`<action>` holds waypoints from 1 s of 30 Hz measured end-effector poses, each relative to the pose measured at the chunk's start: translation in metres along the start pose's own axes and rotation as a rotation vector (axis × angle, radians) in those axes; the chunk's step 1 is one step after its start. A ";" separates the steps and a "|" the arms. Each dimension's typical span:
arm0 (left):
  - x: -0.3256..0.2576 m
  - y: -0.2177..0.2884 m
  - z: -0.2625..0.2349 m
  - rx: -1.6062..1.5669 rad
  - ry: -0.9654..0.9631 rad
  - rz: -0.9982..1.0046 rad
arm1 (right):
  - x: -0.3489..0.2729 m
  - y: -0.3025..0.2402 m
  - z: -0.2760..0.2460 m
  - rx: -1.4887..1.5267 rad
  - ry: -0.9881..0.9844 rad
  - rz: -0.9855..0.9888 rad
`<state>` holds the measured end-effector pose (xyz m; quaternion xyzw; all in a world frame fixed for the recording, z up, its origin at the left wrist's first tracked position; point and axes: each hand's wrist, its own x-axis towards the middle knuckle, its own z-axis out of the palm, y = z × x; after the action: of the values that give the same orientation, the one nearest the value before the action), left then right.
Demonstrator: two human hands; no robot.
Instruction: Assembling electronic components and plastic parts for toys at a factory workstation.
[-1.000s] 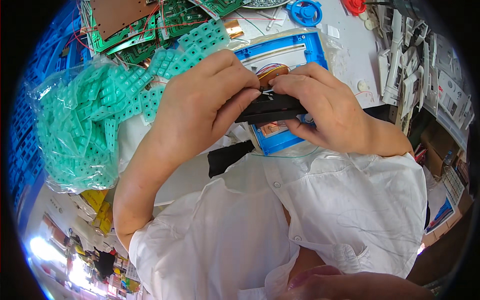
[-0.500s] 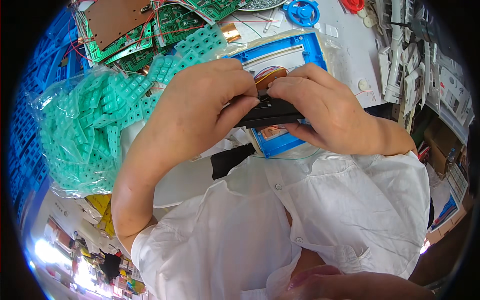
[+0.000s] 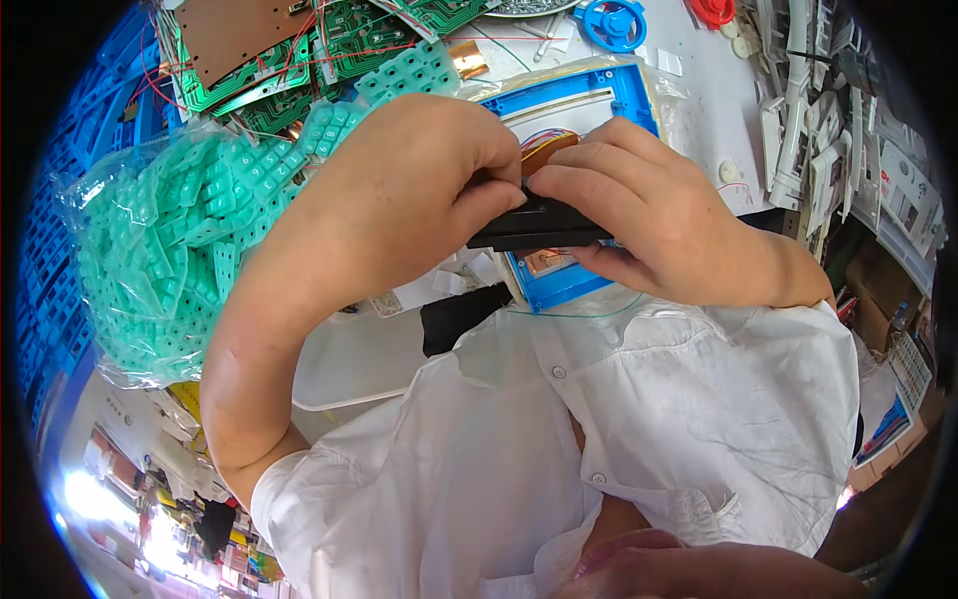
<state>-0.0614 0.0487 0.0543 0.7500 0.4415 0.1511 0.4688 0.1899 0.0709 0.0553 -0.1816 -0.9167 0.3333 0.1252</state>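
Between my two hands is a black plastic part [image 3: 539, 226], long and flat-sided, above a blue plastic frame [image 3: 559, 292]. My right hand [image 3: 654, 215] grips its right end, thumb below and fingers on top. At its upper left edge, my left hand [image 3: 414, 185] has thumb and forefinger pinched together; what lies between those tips is hidden. Just behind the black part is a brown piece [image 3: 549, 150] with a bundle of coloured wires. The blue frame rests on clear plastic wrapping, partly covered by my hands.
At left lies a clear bag of green rubber keypads [image 3: 150, 270], beside stacked blue plastic parts [image 3: 60, 240]. Green circuit boards [image 3: 359, 45] with red wires are piled at the back left. A blue wheel [image 3: 611, 24] and a red one [image 3: 712, 10] sit behind; white plastic parts [image 3: 798, 110] crowd the right.
My left arm and wrist have shifted left and the hand has turned slightly, its fingers still at the black part. The right hand keeps its grip with barely any movement.
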 end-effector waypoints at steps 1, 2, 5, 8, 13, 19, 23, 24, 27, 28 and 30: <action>0.001 0.000 -0.001 0.006 -0.008 -0.001 | 0.001 0.000 0.000 0.004 -0.004 0.001; 0.002 0.000 -0.002 0.011 -0.016 -0.002 | 0.001 0.000 0.000 0.009 -0.008 0.002; 0.003 0.000 0.000 0.032 -0.024 -0.025 | 0.005 -0.002 -0.003 0.007 -0.060 0.020; 0.002 0.002 0.003 0.025 -0.010 -0.052 | 0.008 -0.003 -0.006 -0.003 -0.114 0.022; 0.002 0.008 0.002 -0.102 -0.064 -0.237 | 0.011 -0.004 -0.006 -0.050 -0.112 -0.019; 0.001 0.009 -0.001 -0.248 -0.128 -0.368 | 0.010 -0.005 -0.008 -0.132 -0.095 -0.067; -0.004 0.010 0.005 -0.183 -0.049 -0.306 | 0.009 -0.004 -0.009 -0.132 -0.131 -0.071; -0.006 0.009 0.007 -0.167 -0.024 -0.287 | 0.009 -0.004 -0.010 -0.131 -0.146 -0.072; -0.008 0.007 0.013 -0.105 0.055 -0.213 | 0.010 -0.005 -0.011 -0.128 -0.152 -0.074; -0.008 0.007 0.013 -0.101 0.056 -0.210 | 0.010 -0.006 -0.011 -0.139 -0.140 -0.075; -0.008 0.008 0.013 -0.093 0.057 -0.205 | 0.011 -0.007 -0.009 -0.160 -0.116 -0.079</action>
<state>-0.0535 0.0336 0.0556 0.6736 0.5216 0.1441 0.5034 0.1817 0.0760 0.0679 -0.1353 -0.9525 0.2638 0.0700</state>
